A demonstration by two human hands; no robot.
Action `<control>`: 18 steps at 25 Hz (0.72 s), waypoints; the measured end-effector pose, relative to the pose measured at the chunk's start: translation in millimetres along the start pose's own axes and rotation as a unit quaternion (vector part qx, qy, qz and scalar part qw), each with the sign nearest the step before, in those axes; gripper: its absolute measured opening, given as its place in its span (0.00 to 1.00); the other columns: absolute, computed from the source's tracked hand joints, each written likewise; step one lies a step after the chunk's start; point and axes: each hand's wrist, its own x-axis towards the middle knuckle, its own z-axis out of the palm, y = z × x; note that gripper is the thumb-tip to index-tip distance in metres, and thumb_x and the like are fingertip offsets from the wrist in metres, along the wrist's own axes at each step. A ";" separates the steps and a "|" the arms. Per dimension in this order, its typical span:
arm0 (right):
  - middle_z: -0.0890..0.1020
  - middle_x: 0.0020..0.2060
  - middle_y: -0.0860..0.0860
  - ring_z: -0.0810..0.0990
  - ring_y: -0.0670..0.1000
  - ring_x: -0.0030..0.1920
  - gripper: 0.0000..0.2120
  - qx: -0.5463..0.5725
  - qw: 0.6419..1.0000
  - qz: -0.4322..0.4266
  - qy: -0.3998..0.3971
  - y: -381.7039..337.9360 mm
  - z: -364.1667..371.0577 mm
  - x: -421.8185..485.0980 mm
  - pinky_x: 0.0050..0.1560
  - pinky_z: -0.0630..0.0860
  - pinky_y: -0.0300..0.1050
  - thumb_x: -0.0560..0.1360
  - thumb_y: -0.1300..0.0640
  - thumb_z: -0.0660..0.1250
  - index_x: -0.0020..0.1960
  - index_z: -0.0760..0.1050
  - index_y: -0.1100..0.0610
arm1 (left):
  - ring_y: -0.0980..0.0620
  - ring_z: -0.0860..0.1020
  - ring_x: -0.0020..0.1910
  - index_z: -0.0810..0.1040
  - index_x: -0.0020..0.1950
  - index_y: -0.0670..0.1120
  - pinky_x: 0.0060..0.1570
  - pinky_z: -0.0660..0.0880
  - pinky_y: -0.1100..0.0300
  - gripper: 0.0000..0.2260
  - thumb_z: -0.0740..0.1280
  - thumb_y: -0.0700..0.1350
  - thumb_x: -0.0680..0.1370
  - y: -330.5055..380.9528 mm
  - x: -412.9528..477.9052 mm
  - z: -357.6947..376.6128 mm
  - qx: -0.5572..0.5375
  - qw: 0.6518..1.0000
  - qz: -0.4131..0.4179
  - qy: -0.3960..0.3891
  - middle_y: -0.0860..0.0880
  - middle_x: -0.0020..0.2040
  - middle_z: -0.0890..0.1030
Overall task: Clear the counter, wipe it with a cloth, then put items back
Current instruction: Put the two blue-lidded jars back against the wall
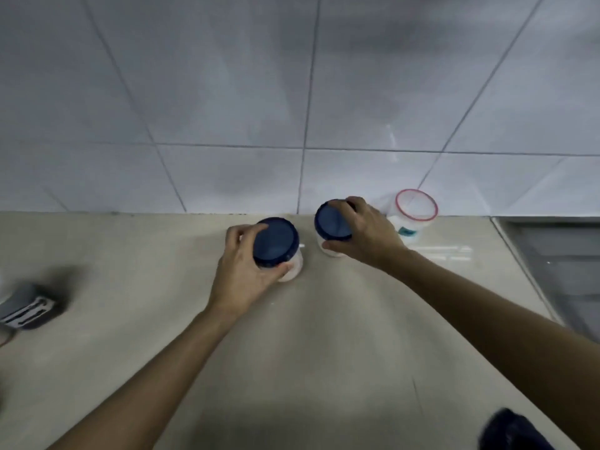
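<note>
Both hands grip jars from above, near the back of the beige counter (130, 254). Left hand (242, 271) wraps the blue lid and shoulder of the left jar (277, 248); right hand (363, 235) clasps the right jar (332, 227) the same way. A top grip likely suits lifting or setting down two at once; which of the two, cannot tell. Jars: translucent white bodies, dark blue screw lids, upright, close together but apart. A red-rimmed container (415, 211) stands just beyond the right hand, against the tiled wall (292, 92).
</note>
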 end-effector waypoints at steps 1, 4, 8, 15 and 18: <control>0.73 0.63 0.58 0.75 0.61 0.60 0.38 -0.026 0.999 0.001 0.020 12.0 1.5 5.3 0.66 0.66 0.58 0.65 0.37 0.71 0.69 0.66 0.53 | 0.55 0.71 0.59 0.70 0.68 0.49 0.58 0.69 0.64 0.34 0.78 0.51 0.65 5.9 16.3 10.9 0.007 1.000 -0.003 -0.005 0.50 0.63 0.67; 0.75 0.61 0.61 0.72 0.63 0.63 0.38 -0.089 0.993 0.016 0.071 42.3 2.6 18.4 0.72 0.51 0.65 0.66 0.35 0.68 0.68 0.68 0.55 | 0.50 0.72 0.62 0.69 0.68 0.49 0.59 0.69 0.62 0.35 0.78 0.51 0.65 19.0 57.0 38.3 0.040 0.999 0.010 -0.020 0.48 0.64 0.67; 0.77 0.57 0.60 0.72 0.62 0.59 0.36 -0.118 0.992 0.027 0.040 58.2 0.1 22.9 0.66 0.61 0.57 0.67 0.32 0.64 0.66 0.68 0.54 | 0.49 0.72 0.62 0.70 0.67 0.49 0.58 0.68 0.63 0.34 0.78 0.52 0.64 37.0 91.9 67.5 0.064 0.998 0.016 -0.020 0.48 0.64 0.68; 0.73 0.60 0.58 0.70 0.60 0.59 0.34 -0.117 0.992 0.032 0.045 79.3 0.7 11.4 0.61 0.65 0.54 0.70 0.32 0.61 0.69 0.65 0.53 | 0.47 0.73 0.61 0.70 0.67 0.50 0.59 0.72 0.57 0.35 0.78 0.55 0.64 51.9 100.8 97.2 0.113 0.993 0.042 -0.015 0.47 0.63 0.69; 0.72 0.61 0.58 0.70 0.60 0.59 0.35 -0.130 0.990 0.020 0.043 81.0 -0.1 11.1 0.62 0.65 0.54 0.71 0.32 0.59 0.69 0.65 0.53 | 0.47 0.72 0.61 0.70 0.68 0.50 0.60 0.72 0.58 0.35 0.78 0.55 0.64 51.1 99.8 99.3 0.127 0.991 0.043 -0.014 0.47 0.64 0.68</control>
